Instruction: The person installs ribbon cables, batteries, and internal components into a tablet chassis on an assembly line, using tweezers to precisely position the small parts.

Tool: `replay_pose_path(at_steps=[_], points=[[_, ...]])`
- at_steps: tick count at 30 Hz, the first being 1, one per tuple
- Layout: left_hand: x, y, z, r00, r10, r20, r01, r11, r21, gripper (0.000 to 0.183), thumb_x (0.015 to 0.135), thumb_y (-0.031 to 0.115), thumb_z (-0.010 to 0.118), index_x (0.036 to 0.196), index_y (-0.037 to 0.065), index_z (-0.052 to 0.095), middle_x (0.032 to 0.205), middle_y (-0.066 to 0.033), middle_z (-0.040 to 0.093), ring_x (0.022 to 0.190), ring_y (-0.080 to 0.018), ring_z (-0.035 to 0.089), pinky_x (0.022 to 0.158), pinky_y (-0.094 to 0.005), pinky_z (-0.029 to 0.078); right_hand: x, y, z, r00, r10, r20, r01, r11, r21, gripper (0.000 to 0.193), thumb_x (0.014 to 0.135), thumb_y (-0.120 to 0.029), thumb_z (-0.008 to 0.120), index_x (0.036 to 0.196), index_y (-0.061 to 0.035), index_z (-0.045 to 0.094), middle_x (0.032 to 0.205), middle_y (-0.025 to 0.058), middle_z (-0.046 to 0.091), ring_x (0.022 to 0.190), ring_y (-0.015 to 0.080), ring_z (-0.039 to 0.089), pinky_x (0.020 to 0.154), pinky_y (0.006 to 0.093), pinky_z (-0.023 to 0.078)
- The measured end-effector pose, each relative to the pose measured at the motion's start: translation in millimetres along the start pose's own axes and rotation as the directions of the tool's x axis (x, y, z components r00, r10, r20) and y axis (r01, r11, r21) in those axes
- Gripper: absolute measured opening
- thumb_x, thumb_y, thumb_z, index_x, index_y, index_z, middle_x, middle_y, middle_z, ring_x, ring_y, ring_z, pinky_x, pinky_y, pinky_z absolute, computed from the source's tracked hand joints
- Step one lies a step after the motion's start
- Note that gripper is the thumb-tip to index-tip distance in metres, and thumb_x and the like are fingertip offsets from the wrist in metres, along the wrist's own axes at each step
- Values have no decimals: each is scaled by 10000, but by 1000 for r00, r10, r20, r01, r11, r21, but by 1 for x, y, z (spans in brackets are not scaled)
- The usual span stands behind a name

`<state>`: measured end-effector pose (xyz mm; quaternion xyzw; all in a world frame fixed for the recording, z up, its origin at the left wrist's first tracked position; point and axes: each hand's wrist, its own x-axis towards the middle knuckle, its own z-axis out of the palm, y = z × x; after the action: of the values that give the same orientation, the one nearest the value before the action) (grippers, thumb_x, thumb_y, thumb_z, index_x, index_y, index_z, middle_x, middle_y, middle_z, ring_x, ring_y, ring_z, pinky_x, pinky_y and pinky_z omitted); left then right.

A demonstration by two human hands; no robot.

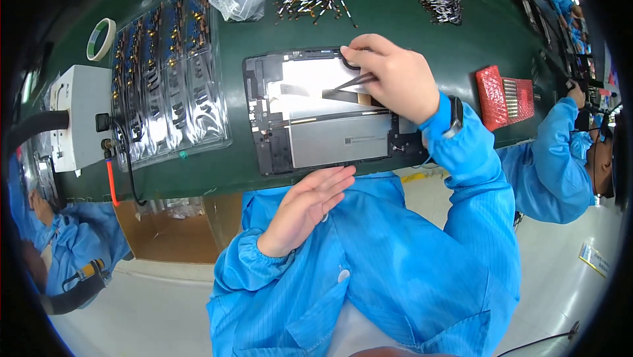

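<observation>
I see an opened tablet (337, 119) lying flat on the green bench (389, 17), long sides running left to right, near the front edge. Its dark frame surrounds two silvery panels — the upper one glaring with light — with a dark band between and small parts down the left end. Dark, slim tweezers (357, 81) slant from the right hand (399, 78), tips leftward over the upper panel.

Print too small to read: square-coded label (366, 140) on grey panel (316, 151) of tablet (269, 151); sign (594, 260) on floor (550, 278), right of tablet.
</observation>
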<state>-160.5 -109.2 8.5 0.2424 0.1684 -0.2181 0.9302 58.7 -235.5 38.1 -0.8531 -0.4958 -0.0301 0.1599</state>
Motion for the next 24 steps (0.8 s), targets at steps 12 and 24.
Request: replay_pose_path(at_steps=[12, 24], points=[[4, -28, -8, 983, 186, -3, -185, 976, -114, 436, 885, 90, 424, 1303, -29, 389, 1412, -188, 344, 1305, -280, 351, 1051, -366, 298, -6, -1, -4, 997, 32, 71, -40, 992, 117, 385, 709, -55, 611, 1094, -68, 618, 1087, 89, 559, 856, 281, 610, 734, 356, 508], [47, -41, 52, 759, 615, -216, -646, 752, -129, 222, 919, 80, 480, 1130, 15, 499, 1141, -105, 536, 1060, -224, 530, 924, -376, 422, 4, -12, -27, 968, -66, 242, 91, 992, -92, 297, 719, -190, 681, 997, -88, 648, 994, 67, 597, 840, 277, 627, 691, 381, 515]])
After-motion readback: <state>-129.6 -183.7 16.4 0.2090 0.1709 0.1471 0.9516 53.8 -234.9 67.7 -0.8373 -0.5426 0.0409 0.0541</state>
